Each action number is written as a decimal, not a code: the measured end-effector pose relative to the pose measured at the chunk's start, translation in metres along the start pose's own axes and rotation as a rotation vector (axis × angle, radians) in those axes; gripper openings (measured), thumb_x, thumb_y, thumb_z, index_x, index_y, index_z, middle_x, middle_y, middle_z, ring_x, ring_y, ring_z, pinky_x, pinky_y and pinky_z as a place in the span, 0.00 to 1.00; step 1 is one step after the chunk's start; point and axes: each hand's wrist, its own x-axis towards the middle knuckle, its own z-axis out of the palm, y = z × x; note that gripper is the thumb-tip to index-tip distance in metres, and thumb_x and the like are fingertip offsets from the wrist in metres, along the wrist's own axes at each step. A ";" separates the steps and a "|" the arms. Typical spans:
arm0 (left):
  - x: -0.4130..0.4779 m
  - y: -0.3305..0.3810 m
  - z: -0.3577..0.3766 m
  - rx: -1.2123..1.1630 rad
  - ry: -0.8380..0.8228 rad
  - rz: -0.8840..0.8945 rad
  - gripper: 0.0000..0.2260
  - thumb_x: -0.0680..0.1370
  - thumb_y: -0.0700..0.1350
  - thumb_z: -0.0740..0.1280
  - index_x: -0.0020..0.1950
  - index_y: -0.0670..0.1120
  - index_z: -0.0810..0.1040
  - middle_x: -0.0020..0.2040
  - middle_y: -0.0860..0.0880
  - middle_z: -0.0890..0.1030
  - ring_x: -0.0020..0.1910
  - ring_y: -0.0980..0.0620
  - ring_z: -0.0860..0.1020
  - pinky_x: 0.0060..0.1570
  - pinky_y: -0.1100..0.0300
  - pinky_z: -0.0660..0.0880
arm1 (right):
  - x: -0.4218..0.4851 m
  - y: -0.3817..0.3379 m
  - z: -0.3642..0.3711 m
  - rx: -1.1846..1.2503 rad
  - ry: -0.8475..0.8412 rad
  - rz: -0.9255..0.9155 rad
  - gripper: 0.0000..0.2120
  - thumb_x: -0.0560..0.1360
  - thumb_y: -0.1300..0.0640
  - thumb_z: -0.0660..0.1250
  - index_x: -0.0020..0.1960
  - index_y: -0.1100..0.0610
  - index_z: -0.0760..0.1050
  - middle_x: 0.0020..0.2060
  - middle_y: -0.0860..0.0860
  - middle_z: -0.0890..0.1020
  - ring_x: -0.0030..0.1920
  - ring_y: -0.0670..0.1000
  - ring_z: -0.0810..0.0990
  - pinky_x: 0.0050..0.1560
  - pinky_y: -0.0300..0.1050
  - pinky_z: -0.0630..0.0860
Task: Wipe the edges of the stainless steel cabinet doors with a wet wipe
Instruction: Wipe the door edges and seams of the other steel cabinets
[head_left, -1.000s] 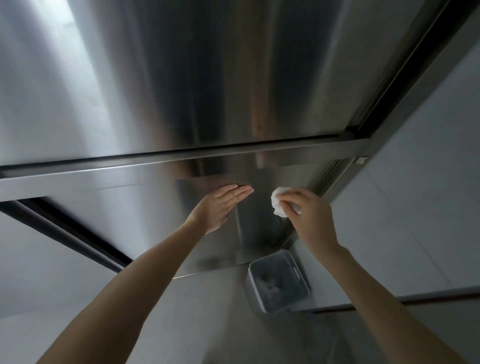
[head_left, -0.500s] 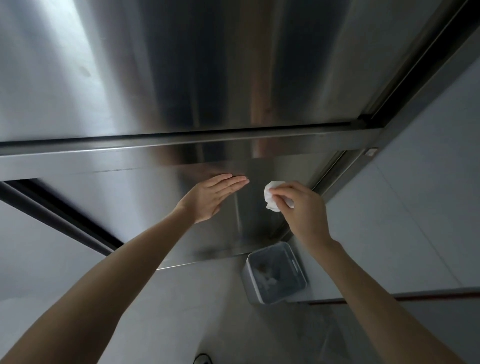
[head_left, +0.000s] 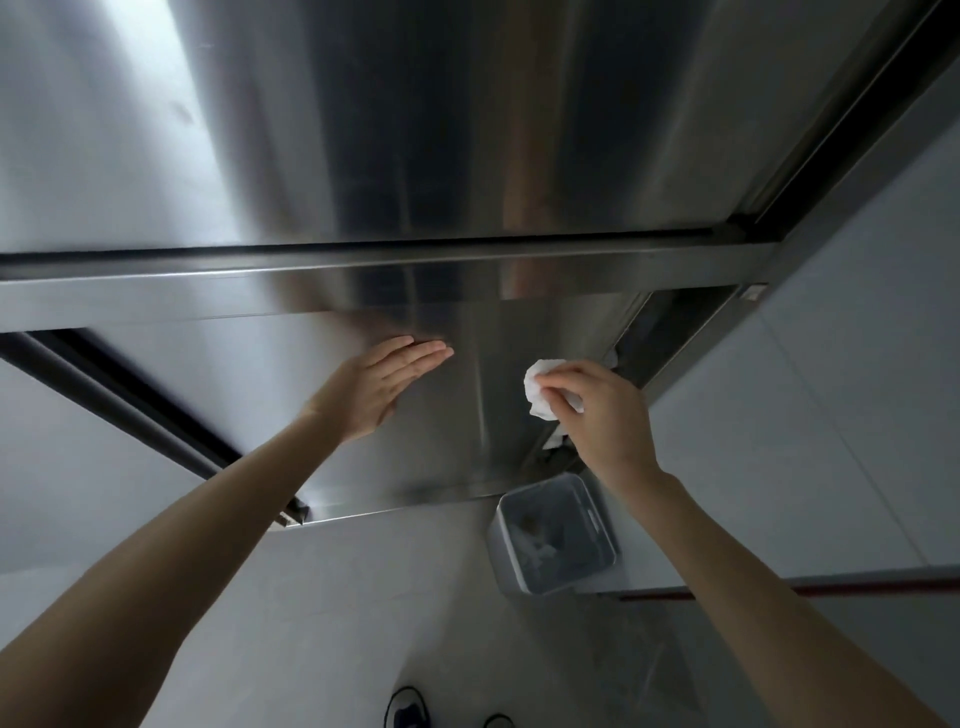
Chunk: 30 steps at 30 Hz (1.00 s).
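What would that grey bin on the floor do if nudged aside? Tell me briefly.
The grey bin would probably slide easily: it looks like thin plastic and holds only a few scraps, so likely light. Its tall, open-topped shape could tip if pushed near the rim. The smooth tiled floor should offer little grip.

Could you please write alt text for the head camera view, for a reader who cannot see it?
A right hand pinches a crumpled white wet wipe near the right edge of a stainless steel cabinet door, while the left hand lies flat and open on the door. A grey bin stands on the floor below.
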 end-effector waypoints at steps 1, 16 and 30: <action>-0.007 -0.004 -0.001 -0.015 -0.011 -0.017 0.31 0.74 0.42 0.63 0.77 0.41 0.60 0.77 0.49 0.61 0.75 0.52 0.62 0.74 0.56 0.62 | 0.000 -0.004 0.003 0.009 -0.004 -0.005 0.04 0.73 0.64 0.71 0.46 0.59 0.84 0.46 0.52 0.84 0.43 0.55 0.82 0.39 0.54 0.79; -0.071 0.018 0.004 -0.129 0.032 -0.270 0.37 0.69 0.43 0.66 0.77 0.39 0.60 0.78 0.45 0.56 0.78 0.46 0.56 0.75 0.47 0.54 | 0.006 -0.027 0.047 0.041 0.043 -0.065 0.05 0.71 0.66 0.72 0.45 0.59 0.84 0.43 0.53 0.85 0.43 0.55 0.83 0.39 0.53 0.79; -0.028 0.041 0.070 -0.121 0.305 -0.481 0.35 0.74 0.47 0.61 0.78 0.39 0.51 0.79 0.44 0.48 0.79 0.45 0.46 0.77 0.48 0.49 | 0.031 -0.005 0.133 0.125 0.357 -0.423 0.05 0.72 0.66 0.72 0.47 0.62 0.84 0.43 0.55 0.84 0.41 0.55 0.83 0.40 0.51 0.80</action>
